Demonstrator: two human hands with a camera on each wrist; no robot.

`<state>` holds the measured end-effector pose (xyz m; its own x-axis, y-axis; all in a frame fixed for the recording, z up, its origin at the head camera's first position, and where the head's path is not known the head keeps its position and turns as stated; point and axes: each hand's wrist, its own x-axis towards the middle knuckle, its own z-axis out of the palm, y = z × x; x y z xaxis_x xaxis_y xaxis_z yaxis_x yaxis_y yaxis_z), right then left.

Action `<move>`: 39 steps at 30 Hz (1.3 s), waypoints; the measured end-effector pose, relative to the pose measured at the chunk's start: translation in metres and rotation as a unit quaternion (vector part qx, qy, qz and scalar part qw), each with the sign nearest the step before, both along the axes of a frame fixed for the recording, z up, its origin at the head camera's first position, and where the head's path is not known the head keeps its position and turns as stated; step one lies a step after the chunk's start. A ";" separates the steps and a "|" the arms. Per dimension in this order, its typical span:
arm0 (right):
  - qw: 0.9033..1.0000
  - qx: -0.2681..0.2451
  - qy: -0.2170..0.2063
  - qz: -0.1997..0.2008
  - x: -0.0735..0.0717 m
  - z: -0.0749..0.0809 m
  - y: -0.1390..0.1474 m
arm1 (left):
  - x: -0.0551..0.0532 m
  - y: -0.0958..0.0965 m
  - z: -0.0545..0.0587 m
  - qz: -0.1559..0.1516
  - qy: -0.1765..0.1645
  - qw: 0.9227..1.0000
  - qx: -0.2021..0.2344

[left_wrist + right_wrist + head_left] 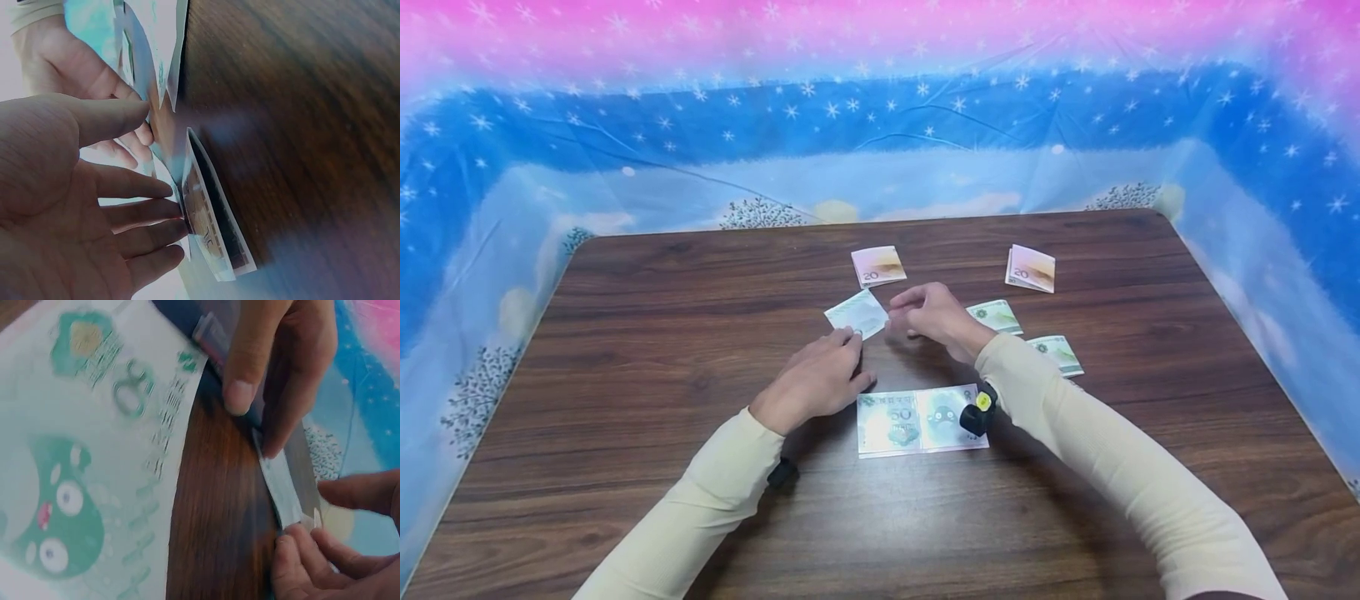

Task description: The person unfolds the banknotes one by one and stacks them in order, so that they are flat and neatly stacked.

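A small pale green play banknote, folded (pixel 856 310), lies mid-table with its blank side up. My left hand (pixel 816 372) rests its fingertips on the note's near edge, the fingers fairly straight in the left wrist view. At the note's right corner is my right hand (pixel 936 319), thumb and fingers apart and slightly blurred. The right wrist view shows one of its fingertips right at the note's edge (pixel 279 481). Nearer the body, between my forearms, a large pale green 50 note (pixel 880 427) lies spread flat, with a crease down its middle.
Two folded pinkish 20 notes lie farther back, one behind the pale note (pixel 880 265) and one to the right (pixel 1032 268). Right of my right hand are two folded green notes, one behind (pixel 997 317) the other (pixel 1063 355). A snowflake-patterned cloth (pixel 880 125) surrounds the wooden table (pixel 647 333).
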<state>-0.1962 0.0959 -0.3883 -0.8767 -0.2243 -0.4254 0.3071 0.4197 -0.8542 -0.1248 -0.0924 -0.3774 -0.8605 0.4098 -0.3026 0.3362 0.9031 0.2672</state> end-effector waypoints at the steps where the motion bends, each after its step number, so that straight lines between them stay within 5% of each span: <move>1: 1.000 -0.007 -0.007 -0.005 0.001 0.001 0.001 | 0.000 0.000 0.000 0.001 -0.002 1.000 0.001; 11: 0.989 -0.111 -0.064 -0.070 0.002 0.000 0.004 | 0.000 0.004 0.000 -0.004 -0.021 1.000 0.008; 23: 0.992 -0.082 -0.064 -0.076 0.002 -0.008 0.009 | 0.004 0.012 -0.001 -0.016 -0.031 0.998 0.050; 32: 0.993 -0.077 -0.040 -0.078 0.009 -0.007 0.022 | 0.011 0.016 0.000 0.018 0.030 0.994 0.108; 39: 0.990 -0.107 -0.027 -0.082 0.018 0.001 0.031 | 0.011 0.009 0.004 0.082 0.077 0.974 0.196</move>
